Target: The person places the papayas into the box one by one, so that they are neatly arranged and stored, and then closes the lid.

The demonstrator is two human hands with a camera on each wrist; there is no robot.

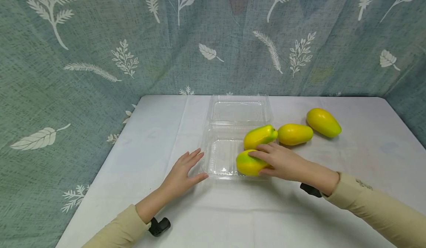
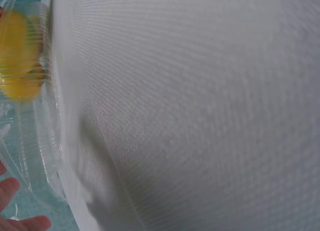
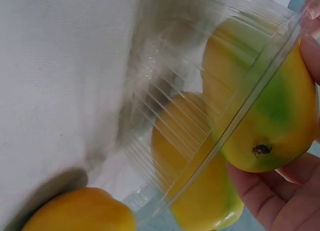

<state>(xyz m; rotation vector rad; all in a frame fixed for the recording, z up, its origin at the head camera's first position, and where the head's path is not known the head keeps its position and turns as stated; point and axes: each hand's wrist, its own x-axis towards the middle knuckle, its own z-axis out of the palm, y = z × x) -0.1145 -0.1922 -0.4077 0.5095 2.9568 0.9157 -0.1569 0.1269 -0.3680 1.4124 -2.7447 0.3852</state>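
My right hand (image 1: 281,161) grips a yellow-green papaya (image 1: 251,163) at the front right of a clear plastic clamshell box (image 1: 221,155). In the right wrist view, fingers and thumb wrap this papaya (image 3: 272,111), its dark stem scar showing, partly behind the clear box wall. Just behind it in the box lies a second papaya (image 1: 257,137), its green end over the right rim. My left hand (image 1: 183,168) is open beside the box's left edge, fingers spread, fingertips close to the rim. The left wrist view catches only some fingertips (image 2: 35,223).
Two more papayas lie on the white-covered table (image 1: 359,174) right of the box: one papaya (image 1: 295,134) close to its wall, another papaya (image 1: 323,122) farther back. The open lid (image 1: 239,109) lies toward the back edge. A patterned green curtain (image 1: 213,37) hangs behind and at the sides.
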